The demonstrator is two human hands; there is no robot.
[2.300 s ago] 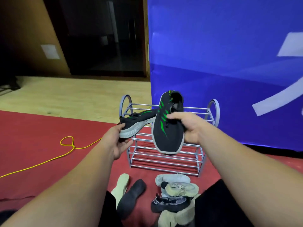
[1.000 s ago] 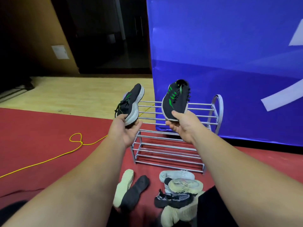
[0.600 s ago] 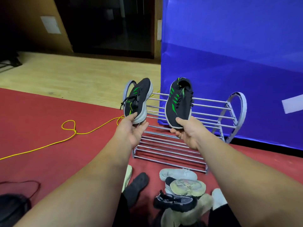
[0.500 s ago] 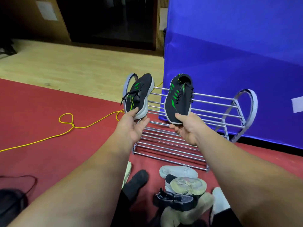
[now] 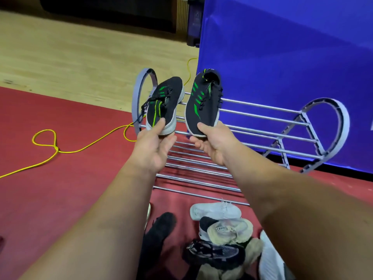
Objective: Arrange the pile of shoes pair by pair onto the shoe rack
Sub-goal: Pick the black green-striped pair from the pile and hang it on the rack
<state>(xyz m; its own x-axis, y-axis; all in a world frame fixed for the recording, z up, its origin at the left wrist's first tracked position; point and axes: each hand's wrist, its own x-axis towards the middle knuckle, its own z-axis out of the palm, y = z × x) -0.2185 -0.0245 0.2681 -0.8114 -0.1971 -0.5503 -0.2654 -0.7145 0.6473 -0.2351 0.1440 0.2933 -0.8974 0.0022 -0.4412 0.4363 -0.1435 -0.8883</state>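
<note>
The left hand [image 5: 153, 146] has its fingers curled round the near end of a black sneaker [image 5: 163, 104] with green stripes. It is rolled sideways, sole facing right, over the left end of the shoe rack [image 5: 262, 116]. Just beside it, the right hand [image 5: 212, 142] pinches the toe of the matching sneaker [image 5: 203, 102], heel pointing away. In the floor pile [image 5: 220, 239], an insole's print is too small to read.

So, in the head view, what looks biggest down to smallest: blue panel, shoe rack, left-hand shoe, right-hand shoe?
1. blue panel
2. shoe rack
3. left-hand shoe and right-hand shoe: they look about alike, so I won't rank them.
</note>
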